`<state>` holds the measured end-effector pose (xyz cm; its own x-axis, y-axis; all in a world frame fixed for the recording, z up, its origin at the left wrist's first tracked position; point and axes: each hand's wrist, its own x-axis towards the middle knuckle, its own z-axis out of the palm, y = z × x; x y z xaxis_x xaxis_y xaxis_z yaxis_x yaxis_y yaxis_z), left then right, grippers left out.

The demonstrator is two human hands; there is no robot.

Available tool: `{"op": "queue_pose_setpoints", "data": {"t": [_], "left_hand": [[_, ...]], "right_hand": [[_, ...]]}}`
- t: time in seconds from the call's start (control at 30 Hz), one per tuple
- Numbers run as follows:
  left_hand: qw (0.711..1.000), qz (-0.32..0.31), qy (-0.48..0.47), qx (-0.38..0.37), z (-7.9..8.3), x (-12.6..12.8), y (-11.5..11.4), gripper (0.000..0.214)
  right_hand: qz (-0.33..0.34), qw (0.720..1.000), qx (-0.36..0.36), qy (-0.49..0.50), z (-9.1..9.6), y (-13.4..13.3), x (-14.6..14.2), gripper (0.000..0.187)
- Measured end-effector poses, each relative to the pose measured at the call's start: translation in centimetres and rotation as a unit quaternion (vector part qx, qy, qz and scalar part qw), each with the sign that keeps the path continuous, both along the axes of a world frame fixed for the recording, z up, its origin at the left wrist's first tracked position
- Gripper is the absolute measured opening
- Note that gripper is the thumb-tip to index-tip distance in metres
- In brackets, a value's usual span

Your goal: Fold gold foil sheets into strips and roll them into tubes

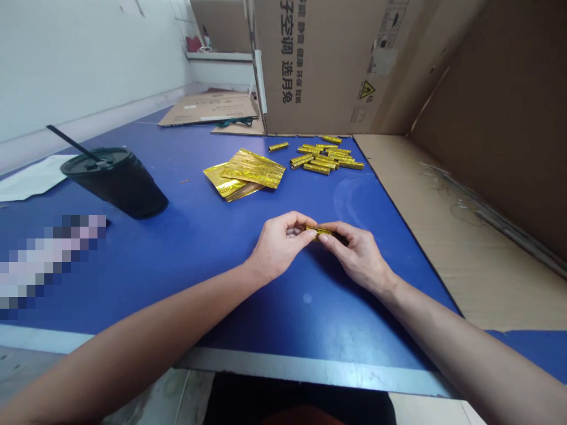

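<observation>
Between my two hands is a small roll of gold foil paper [318, 232], held level just above the blue table [248, 319]. My left hand [283, 239] pinches its left end with thumb and fingers, and my right hand [354, 251] pinches the right end. The fingers cover much of the roll. Beyond my hands lies a loose stack of flat gold foil sheets [252, 169]. To the right of that stack, several finished-looking gold rolls [316, 169] lie in a pile, with one roll [278, 147] a little apart on the left.
A dark cup with a straw [128, 183] stands at the left, near a white sheet [31, 177] and a pixelated object [48, 260]. Flat cardboard [208, 109] lies at the back. A large upright carton [328, 71] closes off the back right, with cardboard [443, 236] along the right.
</observation>
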<state>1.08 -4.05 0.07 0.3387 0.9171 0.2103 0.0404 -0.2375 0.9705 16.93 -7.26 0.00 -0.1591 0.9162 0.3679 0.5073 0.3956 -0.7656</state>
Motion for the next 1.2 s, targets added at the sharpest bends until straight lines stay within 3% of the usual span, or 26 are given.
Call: {"op": "queue_pose_setpoints", "data": {"t": [0.43,0.63,0.87,1.07,1.2], "left_hand": [[0.998,0.017,-0.034,-0.044,0.38,0.03,0.10,0.015],[0.997,-0.015,-0.030,-0.071,0.57,0.14,0.00,0.018],[0.994,0.030,-0.066,-0.082,0.23,0.15,0.34,0.016],[0.991,-0.025,-0.057,-0.120,0.35,0.26,0.10,0.017],[0.992,-0.007,-0.052,-0.119,0.37,0.33,-0.01,0.013]], "right_hand": [[-0.019,0.998,-0.010,0.055,-0.08,-0.07,-0.17,0.019],[-0.014,0.997,-0.018,0.070,-0.48,-0.02,-0.12,0.021],[-0.027,0.993,-0.048,0.102,-0.24,-0.06,-0.10,0.022],[-0.022,0.989,-0.070,0.130,-0.05,0.00,-0.17,0.021],[-0.030,0.988,-0.074,0.131,0.10,-0.02,-0.28,0.020]]}}
